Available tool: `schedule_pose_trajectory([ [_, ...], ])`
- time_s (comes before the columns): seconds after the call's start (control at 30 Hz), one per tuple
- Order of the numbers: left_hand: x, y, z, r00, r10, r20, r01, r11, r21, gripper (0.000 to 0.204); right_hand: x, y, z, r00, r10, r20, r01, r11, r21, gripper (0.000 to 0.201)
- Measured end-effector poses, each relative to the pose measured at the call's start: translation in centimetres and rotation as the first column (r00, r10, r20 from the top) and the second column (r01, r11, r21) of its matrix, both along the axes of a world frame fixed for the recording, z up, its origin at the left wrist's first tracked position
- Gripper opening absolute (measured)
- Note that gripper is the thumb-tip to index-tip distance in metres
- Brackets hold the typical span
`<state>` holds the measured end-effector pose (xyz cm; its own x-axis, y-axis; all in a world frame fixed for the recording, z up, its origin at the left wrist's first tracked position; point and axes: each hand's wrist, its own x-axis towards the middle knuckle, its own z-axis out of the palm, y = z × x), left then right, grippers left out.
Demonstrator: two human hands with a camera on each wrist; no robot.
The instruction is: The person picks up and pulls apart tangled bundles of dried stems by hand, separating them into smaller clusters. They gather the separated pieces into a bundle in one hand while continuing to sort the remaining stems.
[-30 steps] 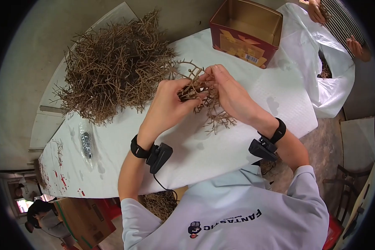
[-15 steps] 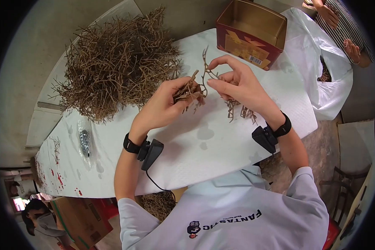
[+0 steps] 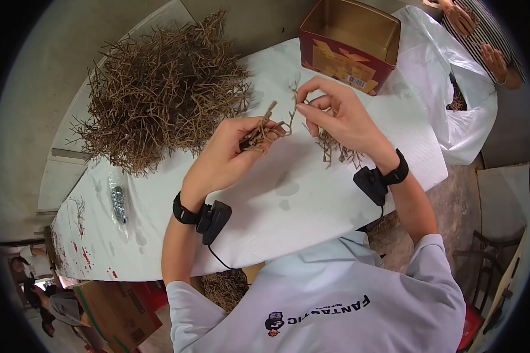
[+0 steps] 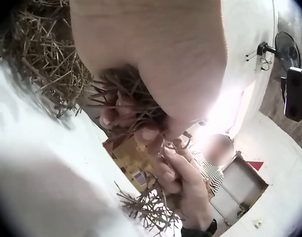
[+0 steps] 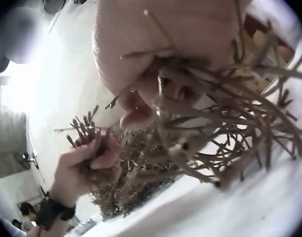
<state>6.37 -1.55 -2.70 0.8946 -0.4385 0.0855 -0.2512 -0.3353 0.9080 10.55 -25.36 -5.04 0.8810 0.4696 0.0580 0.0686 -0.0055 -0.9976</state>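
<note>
Above the white worktop [image 3: 312, 194], mid-frame, my left hand [image 3: 227, 156] grips a bundle of dry twigs [image 3: 259, 134], while my right hand [image 3: 341, 120] pinches a thin sprig [image 3: 292, 106] and holds more twigs beneath. Upper left lies the twig heap [image 3: 159, 88].

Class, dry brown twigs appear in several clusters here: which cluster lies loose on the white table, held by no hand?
The big heap of dry brown twigs at the table's far left; the other clusters are gripped in the left hand and right hand.
</note>
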Motion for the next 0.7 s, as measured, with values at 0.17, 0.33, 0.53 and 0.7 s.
schedule_pose_trajectory([
  [0.17,0.8,0.8,0.0,0.984,-0.076,0.163,0.067,0.996,0.063,0.026,-1.0,-0.4,2.1,0.998,0.065,0.02,-0.064,0.997,-0.04,0.016],
  [0.33,0.5,0.9,1.1,0.968,-0.159,0.195,0.091,0.943,0.319,0.011,-0.8,-0.4,1.0,0.914,0.341,0.219,-0.257,0.905,-0.339,0.016],
  [0.53,1.4,1.7,1.2,0.877,-0.165,0.451,-0.057,0.897,0.439,0.026,-1.2,-0.7,2.5,0.913,0.294,0.282,-0.159,0.895,-0.417,0.023],
  [0.7,2.6,9.0,2.0,0.791,0.245,0.561,-0.426,0.878,0.218,0.018,-0.2,-5.2,1.2,0.976,0.173,0.13,-0.138,0.96,-0.242,0.024],
])
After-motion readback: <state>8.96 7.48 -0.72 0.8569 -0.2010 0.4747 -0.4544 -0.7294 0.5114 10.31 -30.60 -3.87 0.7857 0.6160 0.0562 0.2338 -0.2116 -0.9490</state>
